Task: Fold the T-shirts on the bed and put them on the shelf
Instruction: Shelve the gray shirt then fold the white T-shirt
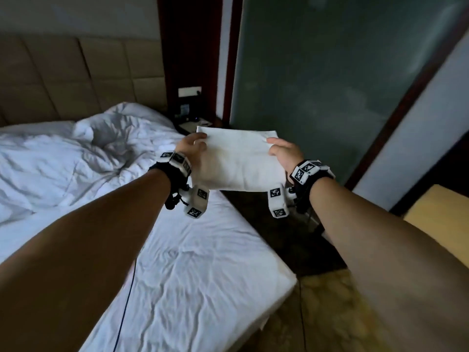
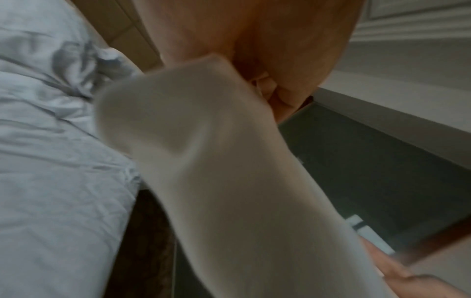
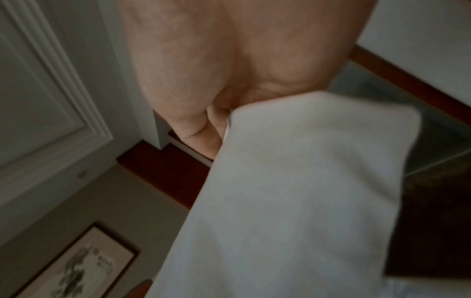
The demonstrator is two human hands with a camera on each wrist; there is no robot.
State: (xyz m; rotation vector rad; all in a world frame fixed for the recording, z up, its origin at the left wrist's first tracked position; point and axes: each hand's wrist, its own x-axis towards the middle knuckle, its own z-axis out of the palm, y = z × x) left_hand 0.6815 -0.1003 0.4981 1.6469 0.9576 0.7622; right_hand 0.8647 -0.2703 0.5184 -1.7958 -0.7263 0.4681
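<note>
A white folded T-shirt (image 1: pixel 238 158) hangs flat in the air past the bed's right edge, held from both sides. My left hand (image 1: pixel 194 148) grips its left edge, thumb on top and fingers underneath. My right hand (image 1: pixel 283 152) grips the right edge the same way. In the left wrist view the folded T-shirt (image 2: pixel 216 171) runs down from my left hand (image 2: pixel 254 66). In the right wrist view the T-shirt (image 3: pixel 305 181) fills the lower right under my right hand (image 3: pixel 229 80). No shelf is in view.
The bed (image 1: pixel 198 275) with a white sheet lies below left, a crumpled white duvet (image 1: pixel 88 153) toward the padded headboard (image 1: pixel 83 72). A nightstand (image 1: pixel 190 123) stands in the far corner. A dark glass panel (image 1: pixel 330 85) is ahead, patterned carpet (image 1: pixel 317 301) beside the bed, and a yellow surface (image 1: pixel 441 212) at right.
</note>
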